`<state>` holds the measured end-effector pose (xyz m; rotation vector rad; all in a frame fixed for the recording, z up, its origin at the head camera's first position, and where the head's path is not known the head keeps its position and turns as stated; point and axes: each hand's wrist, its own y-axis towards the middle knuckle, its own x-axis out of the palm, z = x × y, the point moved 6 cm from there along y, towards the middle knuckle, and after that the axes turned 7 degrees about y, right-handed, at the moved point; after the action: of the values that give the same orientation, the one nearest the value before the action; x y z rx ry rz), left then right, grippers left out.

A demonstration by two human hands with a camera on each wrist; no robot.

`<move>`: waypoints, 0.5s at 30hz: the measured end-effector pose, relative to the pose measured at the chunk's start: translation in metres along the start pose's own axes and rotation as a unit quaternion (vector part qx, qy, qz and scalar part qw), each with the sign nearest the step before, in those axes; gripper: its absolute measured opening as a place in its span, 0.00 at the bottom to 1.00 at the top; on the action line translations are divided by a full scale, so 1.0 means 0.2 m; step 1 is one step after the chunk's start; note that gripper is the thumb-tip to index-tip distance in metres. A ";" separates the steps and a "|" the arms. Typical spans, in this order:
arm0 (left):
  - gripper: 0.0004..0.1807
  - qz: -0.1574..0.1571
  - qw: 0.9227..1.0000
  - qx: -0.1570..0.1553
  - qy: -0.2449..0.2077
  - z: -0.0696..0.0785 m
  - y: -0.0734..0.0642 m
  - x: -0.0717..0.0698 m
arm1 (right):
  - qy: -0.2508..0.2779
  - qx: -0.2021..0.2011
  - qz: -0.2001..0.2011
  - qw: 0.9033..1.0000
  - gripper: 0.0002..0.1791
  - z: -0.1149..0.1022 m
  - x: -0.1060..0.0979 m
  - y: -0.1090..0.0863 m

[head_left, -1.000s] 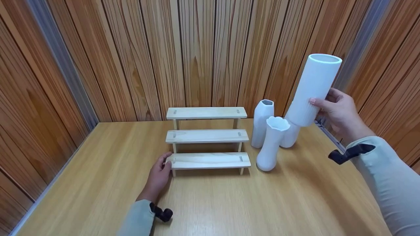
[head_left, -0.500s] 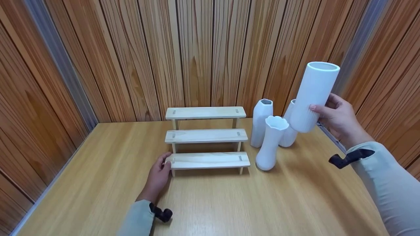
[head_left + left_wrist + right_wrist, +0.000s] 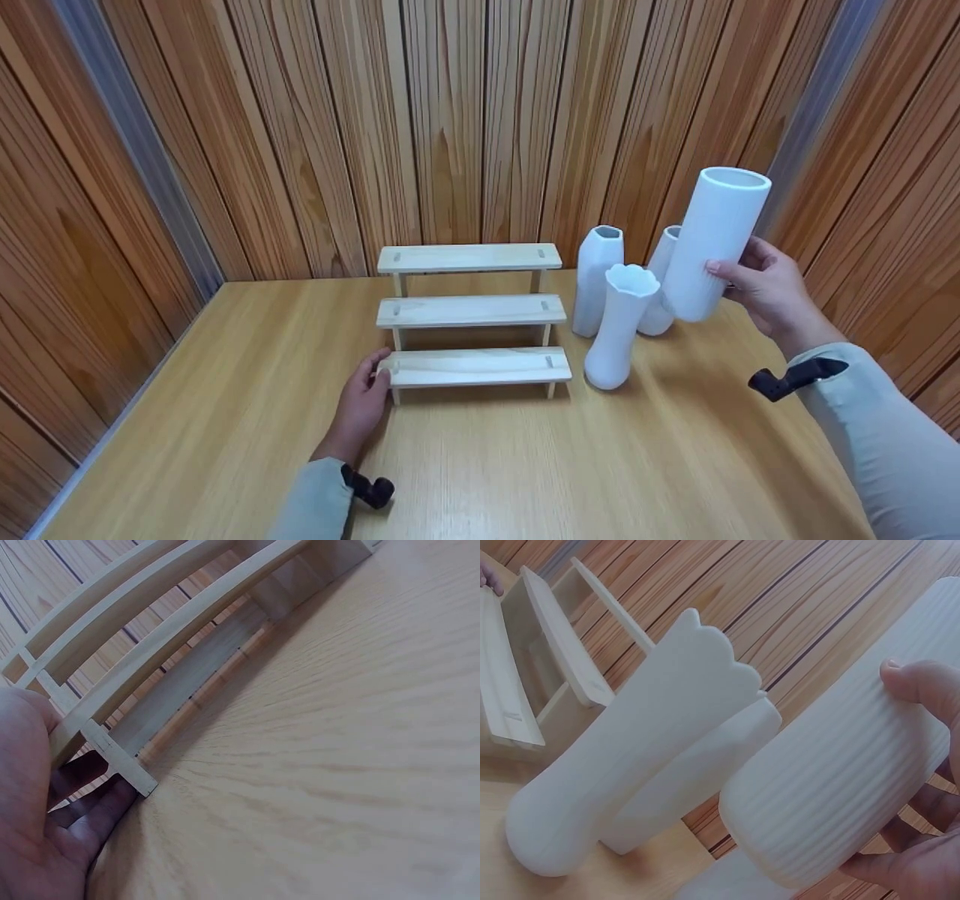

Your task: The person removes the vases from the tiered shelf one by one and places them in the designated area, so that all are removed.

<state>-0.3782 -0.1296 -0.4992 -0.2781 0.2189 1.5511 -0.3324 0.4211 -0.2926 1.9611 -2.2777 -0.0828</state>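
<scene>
In the head view my right hand (image 3: 772, 296) grips a tall white cylinder vase (image 3: 716, 244), tilted and held above the table. Fine ribs run along this vase in the right wrist view, with my thumb on one side and the fingers around the other. My left hand (image 3: 360, 401) holds the left end of the lowest step of a three-step wooden display stand (image 3: 476, 367). The left wrist view shows its fingers around the stand's end leg (image 3: 120, 761). Several white vases stand by the stand, among them a scalloped-rim vase (image 3: 619, 330) and a faceted vase (image 3: 598, 281).
A tapered white vase (image 3: 660, 262) stands behind the held one, partly hidden by it. Everything rests on a wooden table (image 3: 480, 472). Wood-panelled walls (image 3: 450, 127) close off the back and both sides.
My right hand has come down with the cylinder vase, uncovering the rim of the tapered vase behind it. The left hand and the stand have stayed in place.
</scene>
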 end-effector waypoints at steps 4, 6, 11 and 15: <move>0.23 0.000 1.000 -0.006 0.002 0.00 0.00 0.00 | 0.008 0.003 -0.005 1.000 0.47 0.04 -0.01 0.00; 0.23 0.000 1.000 -0.010 0.003 0.00 0.00 0.00 | 0.011 0.005 -0.007 1.000 0.47 0.06 -0.01 0.00; 0.24 0.001 1.000 -0.006 0.005 0.00 0.00 -0.01 | -0.006 0.013 -0.004 1.000 0.48 0.11 -0.03 -0.01; 0.24 0.000 1.000 0.002 0.007 0.00 0.00 -0.01 | -0.018 0.015 -0.003 1.000 0.48 0.15 -0.04 -0.02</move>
<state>-0.3790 -0.1305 -0.4983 -0.2870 0.2326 1.5490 -0.3323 0.4276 -0.3231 1.9966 -2.3078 -0.0854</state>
